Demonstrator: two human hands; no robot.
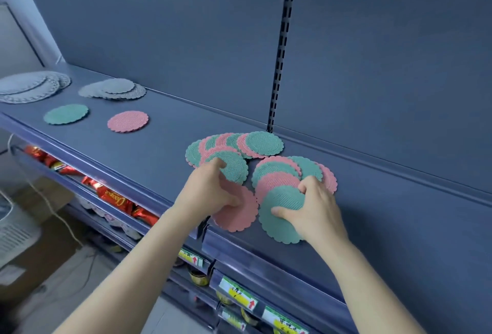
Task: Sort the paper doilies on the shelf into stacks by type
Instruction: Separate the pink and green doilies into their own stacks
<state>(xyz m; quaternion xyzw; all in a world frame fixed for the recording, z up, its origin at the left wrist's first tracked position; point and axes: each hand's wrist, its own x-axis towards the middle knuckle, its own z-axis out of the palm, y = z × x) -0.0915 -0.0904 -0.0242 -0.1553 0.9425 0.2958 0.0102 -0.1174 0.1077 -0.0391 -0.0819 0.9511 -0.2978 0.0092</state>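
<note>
On the grey shelf [165, 147], L hand [210, 192] pinches a pink doily [241, 216] & R hand [316, 208] grips a green doily [279, 200] beside the mixed pile [263, 144].

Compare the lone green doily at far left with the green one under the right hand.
The lone green doily lies alone, untouched; the near green doily is gripped by the right hand. The lone one overlaps nothing; the near one overlaps the mixed pile. Both are round, scalloped, green.

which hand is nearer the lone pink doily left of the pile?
Left. The left hand is on the mixed pile, to the right of the lone pink doily; the right hand grips a green doily farther right still.
</note>
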